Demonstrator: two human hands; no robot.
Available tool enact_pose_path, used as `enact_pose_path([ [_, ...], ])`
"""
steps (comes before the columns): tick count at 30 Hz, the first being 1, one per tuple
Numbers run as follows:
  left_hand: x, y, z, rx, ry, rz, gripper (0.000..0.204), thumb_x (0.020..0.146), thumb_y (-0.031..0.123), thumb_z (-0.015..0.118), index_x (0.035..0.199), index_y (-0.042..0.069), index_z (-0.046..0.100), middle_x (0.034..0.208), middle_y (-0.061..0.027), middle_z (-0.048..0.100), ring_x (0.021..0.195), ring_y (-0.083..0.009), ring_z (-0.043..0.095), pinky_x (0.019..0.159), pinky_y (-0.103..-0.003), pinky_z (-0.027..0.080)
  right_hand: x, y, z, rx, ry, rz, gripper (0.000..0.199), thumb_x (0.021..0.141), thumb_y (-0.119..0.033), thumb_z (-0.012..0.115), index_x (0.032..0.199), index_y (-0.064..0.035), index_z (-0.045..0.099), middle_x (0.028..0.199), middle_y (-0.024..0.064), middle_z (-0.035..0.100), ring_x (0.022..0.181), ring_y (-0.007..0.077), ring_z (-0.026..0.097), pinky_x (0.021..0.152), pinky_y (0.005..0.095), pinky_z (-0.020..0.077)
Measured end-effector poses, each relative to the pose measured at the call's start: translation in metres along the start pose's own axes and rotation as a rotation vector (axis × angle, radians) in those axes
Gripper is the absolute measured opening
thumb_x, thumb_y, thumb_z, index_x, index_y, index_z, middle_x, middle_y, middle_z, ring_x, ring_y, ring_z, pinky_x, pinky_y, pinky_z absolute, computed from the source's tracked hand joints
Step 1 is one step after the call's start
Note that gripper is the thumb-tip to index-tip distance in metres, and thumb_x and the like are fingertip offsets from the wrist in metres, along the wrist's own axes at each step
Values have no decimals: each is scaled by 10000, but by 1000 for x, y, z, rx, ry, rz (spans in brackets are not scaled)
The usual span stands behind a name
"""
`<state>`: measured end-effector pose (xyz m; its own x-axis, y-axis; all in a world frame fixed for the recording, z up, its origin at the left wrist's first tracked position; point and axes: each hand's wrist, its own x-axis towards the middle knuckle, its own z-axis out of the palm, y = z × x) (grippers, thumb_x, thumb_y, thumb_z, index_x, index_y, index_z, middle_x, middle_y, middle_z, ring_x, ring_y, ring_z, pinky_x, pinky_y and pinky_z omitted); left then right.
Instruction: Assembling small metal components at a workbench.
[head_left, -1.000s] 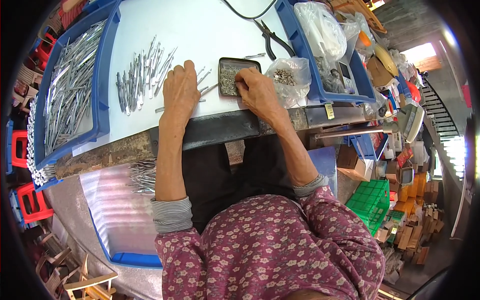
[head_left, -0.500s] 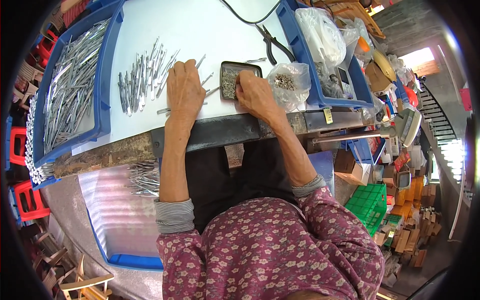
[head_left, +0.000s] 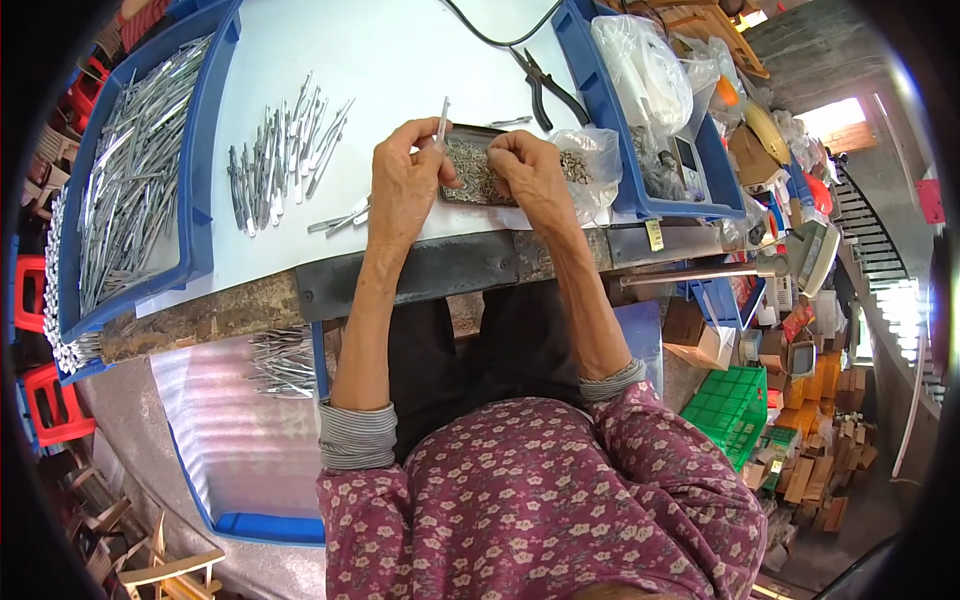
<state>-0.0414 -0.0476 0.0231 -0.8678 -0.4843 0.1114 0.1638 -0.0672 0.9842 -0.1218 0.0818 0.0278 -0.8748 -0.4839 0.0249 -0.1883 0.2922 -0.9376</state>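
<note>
My left hand is closed around a thin metal strip, which sticks up between thumb and fingers. It is at the left edge of a dark shallow tray of small metal pieces. Over the tray's right side, my right hand has its thumb and fingertips pinched together; anything between them is too small to make out. A clear plastic bag of small brass-coloured parts lies just right of that hand and is partly covered by it. A few metal strips lie left of my left wrist.
Several metal strips lie in a row on the white tabletop. A blue bin of strips stands at left. Black-handled pliers lie beyond the bag, and a second blue bin with plastic bags stands at right.
My left hand has moved right to the tray, and a strip now stands upright in it. My right hand has shifted slightly right, its fingers still pinched.
</note>
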Motion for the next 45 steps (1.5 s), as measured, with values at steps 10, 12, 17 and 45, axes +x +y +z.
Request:
enact_pose_path([
  [10, 0, -7, 1, -241, -156, -118, 164, 796, 16, 459, 917, -81, 511, 679, -78, 532, 490, -93, 508, 406, -212, 431, -7, -6, 4, 478, -129, 127, 121, 792, -95, 546, 809, 24, 556, 640, -4, 501, 490, 37, 376, 417, 169, 284],
  [12, 0, -8, 2, -274, -172, -132, 152, 797, 16, 468, 909, -79, 507, 669, -76, 534, 487, -91, 504, 401, -208, 425, -10, -8, 7, 453, -133, 119, 108, 806, -95, 544, 821, 12, 553, 671, 5, 517, 502, 19, 368, 415, 156, 257],
  [17, 2, -8, 2, -305, -245, -167, 154, 819, 42, 506, 945, -45, 507, 669, -46, 548, 510, -69, 486, 418, -177, 385, -13, -8, 12, 331, -74, 46, 138, 798, -113, 539, 822, 23, 550, 686, 45, 579, 527, 42, 464, 448, 168, 334],
  [45, -1, -4, 1, -295, -183, -148, 207, 737, -53, 511, 943, -47, 530, 614, -22, 532, 459, -41, 424, 379, -164, 302, -24, -1, 20, -21, 42, -215, 122, 840, -73, 522, 897, 28, 561, 713, -2, 552, 630, 36, 468, 545, 179, 395],
])
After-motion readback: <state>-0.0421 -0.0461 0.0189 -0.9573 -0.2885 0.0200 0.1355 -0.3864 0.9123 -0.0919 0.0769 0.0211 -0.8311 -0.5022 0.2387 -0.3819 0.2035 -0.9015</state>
